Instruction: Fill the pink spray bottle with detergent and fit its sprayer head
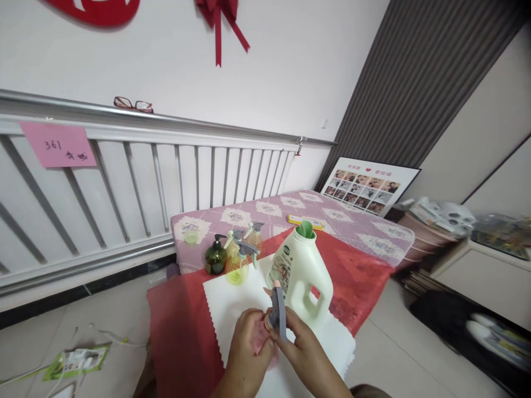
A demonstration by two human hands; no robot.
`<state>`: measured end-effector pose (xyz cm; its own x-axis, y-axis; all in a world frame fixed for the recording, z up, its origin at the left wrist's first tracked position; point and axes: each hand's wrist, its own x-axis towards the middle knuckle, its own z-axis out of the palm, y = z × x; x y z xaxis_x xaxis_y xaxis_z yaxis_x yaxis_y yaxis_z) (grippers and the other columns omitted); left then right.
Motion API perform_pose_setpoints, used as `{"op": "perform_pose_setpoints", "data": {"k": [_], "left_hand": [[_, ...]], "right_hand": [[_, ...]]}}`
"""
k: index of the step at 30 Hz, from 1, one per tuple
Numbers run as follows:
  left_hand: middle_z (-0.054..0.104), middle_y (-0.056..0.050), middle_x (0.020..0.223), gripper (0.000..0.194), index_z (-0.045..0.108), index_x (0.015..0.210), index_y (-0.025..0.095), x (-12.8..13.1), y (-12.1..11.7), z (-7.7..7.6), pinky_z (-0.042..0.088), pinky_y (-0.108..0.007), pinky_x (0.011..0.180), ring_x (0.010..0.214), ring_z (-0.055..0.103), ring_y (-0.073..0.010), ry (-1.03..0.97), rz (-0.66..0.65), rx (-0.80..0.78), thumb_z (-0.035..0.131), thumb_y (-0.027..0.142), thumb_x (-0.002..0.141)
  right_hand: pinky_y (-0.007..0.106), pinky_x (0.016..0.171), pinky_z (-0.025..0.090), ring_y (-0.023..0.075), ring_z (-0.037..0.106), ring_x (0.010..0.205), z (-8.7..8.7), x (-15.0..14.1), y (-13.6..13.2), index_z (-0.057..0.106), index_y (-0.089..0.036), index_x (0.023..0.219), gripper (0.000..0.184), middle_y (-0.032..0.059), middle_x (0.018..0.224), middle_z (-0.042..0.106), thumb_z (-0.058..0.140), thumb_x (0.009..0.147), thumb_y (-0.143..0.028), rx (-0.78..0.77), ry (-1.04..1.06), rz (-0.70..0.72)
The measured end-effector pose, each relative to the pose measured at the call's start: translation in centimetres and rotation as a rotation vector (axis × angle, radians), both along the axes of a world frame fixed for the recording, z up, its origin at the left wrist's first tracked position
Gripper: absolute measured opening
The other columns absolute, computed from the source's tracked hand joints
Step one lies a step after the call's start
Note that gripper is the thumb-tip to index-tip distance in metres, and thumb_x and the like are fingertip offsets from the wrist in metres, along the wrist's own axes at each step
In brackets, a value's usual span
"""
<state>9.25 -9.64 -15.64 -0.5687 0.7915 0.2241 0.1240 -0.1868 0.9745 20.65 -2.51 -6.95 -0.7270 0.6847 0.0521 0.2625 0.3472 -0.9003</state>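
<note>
Close to the table's front, my left hand (249,348) wraps round the body of a pink spray bottle (260,336). The fingers of my right hand (301,342) are closed on its grey spray head (279,312), which points upward and away from me. Just beyond my hands stands a large pale green detergent jug (305,271) with its mouth open and a green cap or cup (305,229) sitting in it. Left of the jug are several clear spray bottles with yellowish liquid, the nearest spray bottle (238,271) among them, and a dark green pump bottle (215,257).
A white mat (224,301) lies over a red cloth (178,331) on the table. A yellow package (306,222) and a small greenish dish (191,237) rest on the patterned cover (269,209). Behind is a white radiator (186,177); cables and a green packet (77,362) lie on the floor.
</note>
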Motion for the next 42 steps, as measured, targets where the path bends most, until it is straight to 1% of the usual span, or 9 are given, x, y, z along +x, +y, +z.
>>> {"op": "perform_pose_setpoints", "data": {"k": [4, 10, 15, 19, 22, 26, 31, 36, 42], "left_hand": [[0.065, -0.005, 0.107, 0.037, 0.064, 0.103, 0.024, -0.1, -0.2, 0.6, 0.049, -0.037, 0.099, 0.106, 0.060, -0.0206, 0.018, -0.012, -0.017, 0.058, 0.010, 0.069], [0.064, -0.005, 0.106, 0.037, 0.063, 0.099, 0.024, -0.2, -0.4, 1.0, 0.048, -0.036, 0.097, 0.105, 0.059, -0.0205, 0.051, -0.016, -0.057, 0.056, 0.006, 0.067], [0.064, -0.005, 0.106, 0.032, 0.062, 0.099, 0.024, -0.1, -0.4, 1.2, 0.048, -0.037, 0.096, 0.105, 0.059, -0.0217, 0.033, -0.027, -0.041, 0.060, 0.011, 0.070], [0.063, -0.005, 0.106, 0.031, 0.059, 0.099, 0.023, -0.1, -0.6, 1.7, 0.046, -0.038, 0.096, 0.106, 0.057, -0.0220, 0.083, -0.040, -0.080, 0.058, 0.010, 0.070], [0.062, -0.005, 0.107, 0.032, 0.058, 0.099, 0.023, -0.2, -0.7, 2.1, 0.045, -0.038, 0.096, 0.106, 0.056, -0.0220, 0.102, -0.055, -0.106, 0.057, 0.008, 0.070], [0.061, -0.005, 0.108, 0.034, 0.058, 0.101, 0.023, -0.2, -0.8, 2.3, 0.044, -0.038, 0.098, 0.107, 0.056, -0.0216, 0.097, -0.047, -0.119, 0.054, 0.008, 0.071], [0.061, -0.004, 0.109, 0.039, 0.059, 0.102, 0.024, -0.1, -0.6, 1.5, 0.044, -0.037, 0.098, 0.108, 0.056, -0.0215, 0.083, -0.047, -0.121, 0.054, 0.006, 0.068], [0.059, -0.005, 0.111, 0.040, 0.056, 0.108, 0.024, 0.0, -0.8, 1.5, 0.043, -0.038, 0.100, 0.111, 0.055, -0.0210, 0.058, -0.063, -0.098, 0.053, 0.007, 0.072], [0.059, -0.006, 0.112, 0.038, 0.056, 0.109, 0.023, -0.1, -1.0, 1.8, 0.044, -0.039, 0.099, 0.110, 0.056, -0.0211, 0.098, -0.071, -0.106, 0.052, 0.008, 0.074]], "right_hand": [[0.034, 0.104, 0.044, 0.0206, 0.058, 0.113, 1.0, 0.1, 0.1, 0.057, -0.025, 0.124, 0.034, 0.0059, 0.124, 0.063, 0.055, 0.090, -0.032, 0.040, -0.072, 0.056], [0.035, 0.099, 0.048, 0.0216, 0.060, 0.107, 1.6, 0.2, 0.4, 0.065, -0.024, 0.111, 0.025, 0.0068, 0.116, 0.065, 0.056, 0.090, -0.033, 0.106, -0.114, 0.104], [0.035, 0.103, 0.045, 0.0209, 0.058, 0.112, 2.5, 0.4, 1.2, 0.057, -0.028, 0.123, 0.032, 0.0057, 0.117, 0.063, 0.053, 0.093, -0.037, 0.126, -0.150, 0.191], [0.033, 0.089, 0.049, 0.0191, 0.061, 0.096, 3.5, 0.4, 1.8, 0.062, -0.026, 0.104, 0.017, 0.0025, 0.100, 0.063, 0.051, 0.092, -0.032, 0.198, -0.261, 0.234], [0.030, 0.083, 0.049, 0.0181, 0.061, 0.090, 4.0, 0.1, 2.0, 0.061, -0.025, 0.096, 0.013, 0.0008, 0.096, 0.062, 0.051, 0.092, -0.032, 0.219, -0.305, 0.243], [0.032, 0.086, 0.048, 0.0188, 0.061, 0.093, 3.7, -0.2, 1.8, 0.059, -0.024, 0.094, 0.012, 0.0016, 0.097, 0.062, 0.051, 0.091, -0.032, 0.211, -0.310, 0.248], [0.033, 0.093, 0.046, 0.0194, 0.060, 0.102, 2.5, 0.0, 1.6, 0.057, -0.023, 0.098, 0.011, 0.0031, 0.103, 0.061, 0.051, 0.091, -0.029, 0.185, -0.259, 0.225], [0.032, 0.088, 0.048, 0.0188, 0.061, 0.097, 1.7, 0.2, 1.2, 0.060, -0.024, 0.101, 0.013, 0.0028, 0.101, 0.063, 0.055, 0.089, -0.027, 0.201, -0.208, 0.192], [0.032, 0.089, 0.048, 0.0181, 0.061, 0.098, 1.7, 0.1, 0.9, 0.060, -0.024, 0.101, 0.014, 0.0033, 0.104, 0.064, 0.053, 0.089, -0.023, 0.163, -0.175, 0.176]]}}
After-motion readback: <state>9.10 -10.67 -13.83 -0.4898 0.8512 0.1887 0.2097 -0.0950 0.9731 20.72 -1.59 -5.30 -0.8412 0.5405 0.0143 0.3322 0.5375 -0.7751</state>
